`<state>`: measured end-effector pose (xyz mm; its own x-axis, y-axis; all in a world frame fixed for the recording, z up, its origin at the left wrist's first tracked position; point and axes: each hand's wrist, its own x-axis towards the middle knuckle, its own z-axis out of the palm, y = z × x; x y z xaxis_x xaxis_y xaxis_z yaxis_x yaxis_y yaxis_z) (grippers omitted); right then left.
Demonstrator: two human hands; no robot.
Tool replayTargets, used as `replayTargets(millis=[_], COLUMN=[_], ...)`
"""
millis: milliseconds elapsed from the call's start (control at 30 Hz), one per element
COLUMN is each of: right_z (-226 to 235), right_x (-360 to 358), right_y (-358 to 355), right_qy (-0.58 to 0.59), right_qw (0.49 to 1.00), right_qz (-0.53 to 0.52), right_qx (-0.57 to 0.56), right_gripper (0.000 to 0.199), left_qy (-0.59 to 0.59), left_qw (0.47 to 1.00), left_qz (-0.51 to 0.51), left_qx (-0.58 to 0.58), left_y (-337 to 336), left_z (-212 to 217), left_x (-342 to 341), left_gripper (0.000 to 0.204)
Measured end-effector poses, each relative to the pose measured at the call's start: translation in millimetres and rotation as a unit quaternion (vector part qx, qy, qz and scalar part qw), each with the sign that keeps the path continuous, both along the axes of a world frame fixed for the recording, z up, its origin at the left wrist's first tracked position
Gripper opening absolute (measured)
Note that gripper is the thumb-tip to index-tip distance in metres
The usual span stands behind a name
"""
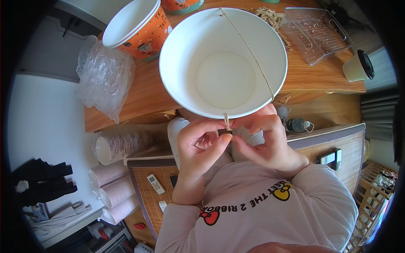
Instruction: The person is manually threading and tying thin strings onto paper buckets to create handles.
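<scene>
The left hand (198, 145) has thumb and forefinger pinched shut on the short end of a thin twine (226, 122) just below the near rim of a large white paper bucket (223, 63), which is held up close above the wooden bench (143, 95). Beside it, almost touching, the right hand (268, 143) is curled with its fingertips closed on the same twine end. The twine runs from this near rim across the bucket's open mouth to the far rim, like a handle. It looks as though a knot is being tied at the near hole; tightening it would call for both hands to pull the ends apart while the bucket stays steady. From left to right on the bench lie a crumpled clear plastic bag (103, 76), an orange printed paper bucket (137, 27), a bundle of loose twine (272, 17), a clear plastic tray (314, 33) and a lidded cup (358, 65). Lower left, stacks of paper cups (114, 168) in plastic sleeves lie on a white floor.
</scene>
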<state>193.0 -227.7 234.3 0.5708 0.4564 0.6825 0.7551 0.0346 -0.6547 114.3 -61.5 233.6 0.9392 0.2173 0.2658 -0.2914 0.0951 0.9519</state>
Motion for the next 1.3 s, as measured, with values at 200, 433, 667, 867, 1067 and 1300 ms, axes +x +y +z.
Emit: replayTargets(millis=[200, 433, 667, 867, 1067, 1300], right_z=[-7, -2, 2, 17, 44, 77], right_x=[2, 4, 17, 41, 69, 88], right_y=[3, 5, -10, -51, -67, -62], right_qy=[-0.038, -0.066, -0.139, -0.150, -0.021, 0.199], right_qw=[0.999, 0.997, 0.990, 0.969, 0.978, 0.969], right_qz=[-0.007, 0.003, -0.003, -0.175, -0.185, -0.046], right_qx=[0.021, 0.033, -0.035, -0.090, -0.097, -0.141], right_gripper=[0.050, 0.051, 0.046, 0.044, 0.063, 0.059], left_qy=[0.008, 0.011, 0.015, 0.008, 0.007, 0.034], left_qw=[1.000, 0.985, 0.991, 0.986, 0.990, 0.999], left_qz=[-0.015, -0.043, 0.026, 0.052, 0.016, 0.028], left_qx=[-0.021, -0.164, -0.131, -0.159, -0.137, -0.016], left_y=[0, -3, -8, -8, -1, 9], left_z=[-5, 7, 22, 22, 15, 28], left_x=[4, 3, 6, 0, -8, -16], left_gripper=[0.015, 0.016, 0.015, 0.010, 0.006, 0.014])
